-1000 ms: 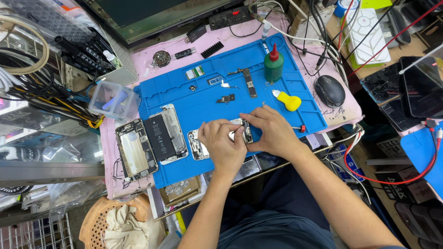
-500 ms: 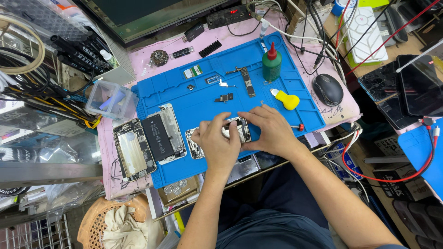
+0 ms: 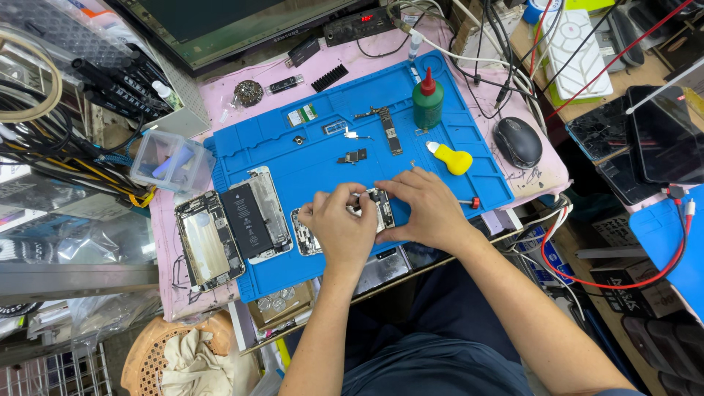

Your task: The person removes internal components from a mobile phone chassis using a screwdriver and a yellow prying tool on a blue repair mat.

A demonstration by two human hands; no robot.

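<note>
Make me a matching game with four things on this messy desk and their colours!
Things:
1. bottle
2. mouse
3. work mat
4. small scraper tool

Colours:
A. yellow
B. blue
C. green with a red cap
D. black

Pairs: 1-C, 2-D, 3-B, 4-A

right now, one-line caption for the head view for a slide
Both hands, left hand and right hand, work on an opened phone on a blue repair mat, beside a disassembled phone.
</note>
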